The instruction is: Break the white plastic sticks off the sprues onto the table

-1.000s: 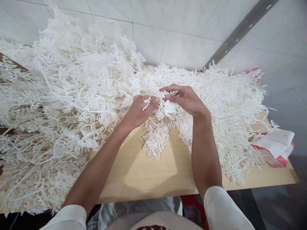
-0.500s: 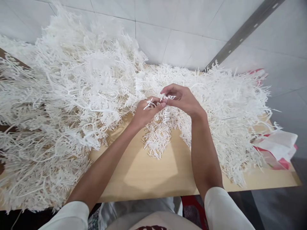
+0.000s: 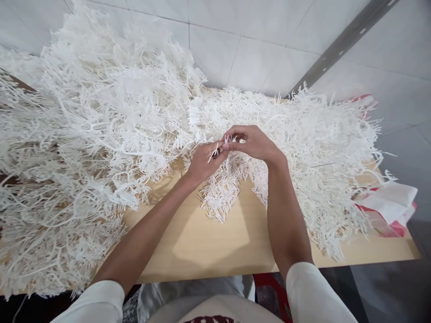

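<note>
My left hand (image 3: 201, 162) and my right hand (image 3: 253, 143) meet above the middle of a light wooden table (image 3: 215, 244). Both pinch a small white branched plastic piece (image 3: 215, 151) between thumb and fingertips, fingers closed. Just below the hands lies a heap of short white plastic sticks (image 3: 225, 188). A tall tangled pile of white plastic branches (image 3: 87, 148) fills the table's left side. A flatter pile of the same white pieces (image 3: 319, 152) spreads on the right.
A red and white plastic bag (image 3: 387, 208) lies at the table's right edge. A white tiled wall (image 3: 242, 54) with a grey metal rail (image 3: 336, 45) stands behind. Bare table surface shows between my forearms, near the front edge.
Both hands have drawn closer together and slightly lower, fingertips now touching around the small white piece. The piles have not moved.
</note>
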Motion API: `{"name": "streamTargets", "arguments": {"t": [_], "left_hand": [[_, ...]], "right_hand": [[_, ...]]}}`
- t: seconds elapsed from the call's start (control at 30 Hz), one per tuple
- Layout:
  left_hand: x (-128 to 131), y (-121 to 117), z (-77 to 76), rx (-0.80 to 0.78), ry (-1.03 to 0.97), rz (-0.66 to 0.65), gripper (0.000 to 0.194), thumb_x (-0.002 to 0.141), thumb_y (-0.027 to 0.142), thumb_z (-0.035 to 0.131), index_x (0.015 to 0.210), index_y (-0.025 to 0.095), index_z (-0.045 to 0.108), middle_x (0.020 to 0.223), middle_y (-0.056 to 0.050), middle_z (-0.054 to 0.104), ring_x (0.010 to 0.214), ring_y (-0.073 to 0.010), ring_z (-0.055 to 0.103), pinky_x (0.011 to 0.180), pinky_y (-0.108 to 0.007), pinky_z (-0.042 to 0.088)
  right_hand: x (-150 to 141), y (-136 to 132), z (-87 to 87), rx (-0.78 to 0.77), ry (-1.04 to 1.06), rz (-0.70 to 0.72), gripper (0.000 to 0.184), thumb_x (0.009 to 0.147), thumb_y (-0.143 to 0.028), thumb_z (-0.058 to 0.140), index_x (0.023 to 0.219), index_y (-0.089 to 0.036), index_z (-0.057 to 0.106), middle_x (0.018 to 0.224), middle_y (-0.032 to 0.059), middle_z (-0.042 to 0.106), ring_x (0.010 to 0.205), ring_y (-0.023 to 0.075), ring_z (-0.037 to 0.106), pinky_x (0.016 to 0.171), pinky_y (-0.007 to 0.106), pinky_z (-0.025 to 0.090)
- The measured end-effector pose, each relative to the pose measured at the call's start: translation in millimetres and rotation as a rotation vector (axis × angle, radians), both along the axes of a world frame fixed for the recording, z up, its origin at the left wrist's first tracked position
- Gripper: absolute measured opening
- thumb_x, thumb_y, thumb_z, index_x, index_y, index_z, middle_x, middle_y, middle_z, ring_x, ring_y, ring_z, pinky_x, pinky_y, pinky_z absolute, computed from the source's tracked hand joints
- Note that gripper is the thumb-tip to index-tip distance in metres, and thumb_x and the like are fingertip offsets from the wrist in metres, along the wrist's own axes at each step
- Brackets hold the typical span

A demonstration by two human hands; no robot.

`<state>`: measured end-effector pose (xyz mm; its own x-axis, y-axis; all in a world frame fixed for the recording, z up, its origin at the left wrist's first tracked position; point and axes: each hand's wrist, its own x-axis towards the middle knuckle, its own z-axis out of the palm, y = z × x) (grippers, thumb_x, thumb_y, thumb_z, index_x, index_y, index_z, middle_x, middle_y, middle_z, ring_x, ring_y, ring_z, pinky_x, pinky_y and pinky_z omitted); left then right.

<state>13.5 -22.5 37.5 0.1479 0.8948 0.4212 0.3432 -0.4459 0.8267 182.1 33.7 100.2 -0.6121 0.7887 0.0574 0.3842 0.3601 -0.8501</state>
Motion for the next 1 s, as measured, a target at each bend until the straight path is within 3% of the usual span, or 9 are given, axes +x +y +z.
{"name": "streamTargets", "arguments": {"t": [0.27, 0.4, 0.5, 0.63, 0.77, 0.87, 1.0], "left_hand": [[2, -2, -5.9, -0.144, -0.056, 0.05, 0.024, 0.086, 0.023, 0.051, 0.063, 0.019, 0.045, 0.055, 0.006, 0.045, 0.053, -0.0074, 0.041, 0.055, -0.024, 0.032], [3, -6, -14.8, -0.104, 0.128, -0.087, 0.018, 0.083, 0.024, 0.055, 0.065, 0.019, 0.051, 0.056, 0.005, 0.049, 0.057, -0.009, 0.044, 0.062, -0.026, 0.034], [6, -10, -16.8, -0.092, 0.065, -0.05, 0.028, 0.091, 0.034, 0.05, 0.068, 0.019, 0.049, 0.058, 0.005, 0.048, 0.058, -0.0092, 0.044, 0.063, -0.026, 0.035], [9, -12, -14.7, -0.112, -0.024, -0.042, 0.037, 0.096, 0.043, 0.046, 0.068, 0.019, 0.047, 0.059, 0.004, 0.044, 0.057, -0.0086, 0.041, 0.06, -0.026, 0.034], [9, -10, -15.4, -0.085, -0.055, -0.04, 0.035, 0.097, 0.043, 0.046, 0.071, 0.019, 0.052, 0.06, 0.004, 0.044, 0.057, -0.0086, 0.042, 0.058, -0.025, 0.034], [9, -9, -17.4, -0.065, -0.065, -0.04, 0.033, 0.095, 0.042, 0.05, 0.07, 0.019, 0.052, 0.06, 0.004, 0.045, 0.056, -0.0082, 0.041, 0.057, -0.025, 0.033], [9, -10, -19.5, -0.113, -0.145, -0.018, 0.035, 0.094, 0.045, 0.05, 0.071, 0.019, 0.053, 0.059, 0.004, 0.044, 0.055, -0.0085, 0.039, 0.055, -0.024, 0.033]], "right_hand": [[-7, 0, -6.1, 0.066, 0.044, 0.032, 0.037, 0.079, -0.058, 0.068, 0.083, -0.02, 0.066, 0.088, 0.002, 0.066, 0.081, 0.0142, 0.059, 0.075, 0.031, 0.047], [-6, 1, -4.0, 0.137, 0.2, -0.16, 0.035, 0.086, -0.058, 0.059, 0.093, -0.024, 0.062, 0.081, -0.0005, 0.064, 0.076, 0.0126, 0.06, 0.075, 0.03, 0.049], [5, -3, 7.6, 0.144, 0.226, -0.282, 0.033, 0.088, -0.056, 0.058, 0.098, -0.026, 0.062, 0.078, -0.0009, 0.064, 0.074, 0.0125, 0.062, 0.074, 0.031, 0.049], [20, -9, 23.2, 0.014, 0.027, -0.187, 0.033, 0.084, -0.051, 0.065, 0.095, -0.02, 0.069, 0.085, 0.004, 0.07, 0.08, 0.0156, 0.065, 0.074, 0.032, 0.049], [20, -9, 23.2, -0.089, -0.197, -0.023, 0.037, 0.081, -0.053, 0.066, 0.096, -0.021, 0.074, 0.09, 0.0051, 0.072, 0.08, 0.0159, 0.062, 0.072, 0.033, 0.046], [13, -5, 15.7, -0.053, -0.262, 0.056, 0.035, 0.076, -0.053, 0.071, 0.091, -0.022, 0.075, 0.09, 0.0042, 0.072, 0.08, 0.0159, 0.06, 0.07, 0.032, 0.043], [6, -3, 8.4, 0.08, -0.177, 0.051, 0.027, 0.079, -0.048, 0.07, 0.078, -0.022, 0.074, 0.083, 0.0026, 0.07, 0.078, 0.0156, 0.058, 0.07, 0.032, 0.04]]}}
